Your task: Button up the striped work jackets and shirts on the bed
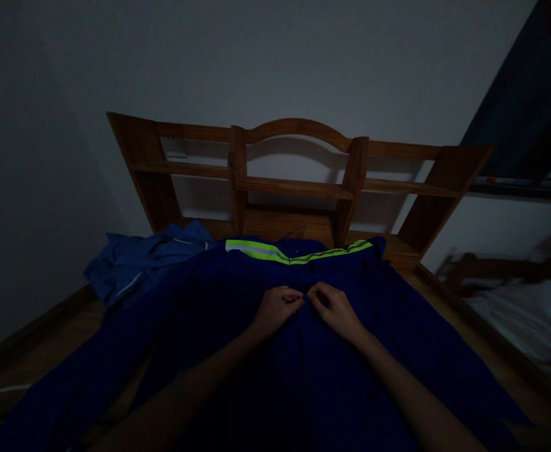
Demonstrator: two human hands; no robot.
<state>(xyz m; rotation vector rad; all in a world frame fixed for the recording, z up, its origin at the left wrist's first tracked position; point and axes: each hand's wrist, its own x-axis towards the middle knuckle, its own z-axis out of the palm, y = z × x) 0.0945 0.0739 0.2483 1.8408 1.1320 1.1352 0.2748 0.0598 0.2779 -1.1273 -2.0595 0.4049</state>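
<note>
A dark blue work jacket (237, 364) lies spread out in front of me, its sleeves reaching to both sides. A yellow-green reflective strip (266, 252) with a grey band crosses its upper part. Over the jacket's middle seam, my left hand (278, 307) pinches the cloth between thumb and fingers. Just to its right, my right hand (334, 307) pinches the jacket too, fingertips close to the left ones. Whether a button or other fastener sits between the fingertips is too dark and small to tell.
A crumpled lighter blue garment (147, 257) lies at the left beyond the sleeve. Behind the jacket stands a wooden shelf unit (298, 185) against the wall. A yellow object with a white cable (6, 390) is at the lower left. Pale plastic sheeting (529, 314) lies at the right.
</note>
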